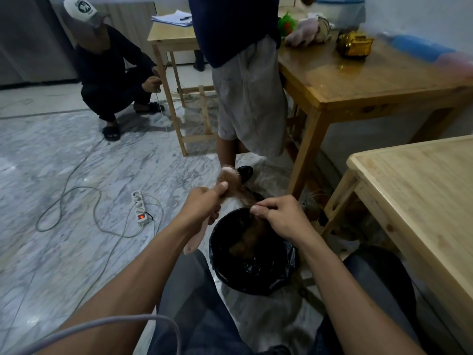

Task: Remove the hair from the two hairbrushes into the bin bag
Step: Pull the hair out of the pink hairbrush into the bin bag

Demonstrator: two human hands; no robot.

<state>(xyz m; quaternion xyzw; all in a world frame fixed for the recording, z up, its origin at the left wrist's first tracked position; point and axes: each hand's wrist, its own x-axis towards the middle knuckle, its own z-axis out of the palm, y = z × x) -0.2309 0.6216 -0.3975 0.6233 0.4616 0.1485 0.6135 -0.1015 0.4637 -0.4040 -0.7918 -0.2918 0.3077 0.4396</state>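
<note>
My left hand (203, 203) grips a pale pink hairbrush (229, 175) by its middle, head pointing away, handle end sticking out below the wrist. Brown hair (244, 193) stretches from the brush head across to my right hand (277, 216), which pinches the strands between thumb and fingers. Both hands hover over a bin lined with a black bin bag (268, 276) standing on the floor between my knees. A clump of brown hair (245, 245) lies inside the bag. Only one hairbrush is visible.
A standing person's legs (245, 98) are just beyond the bin. Another person crouches at the far left (112, 78). Wooden tables stand at right (422, 190) and behind (358, 80). A power strip (140, 208) with cables lies on the marble floor at left.
</note>
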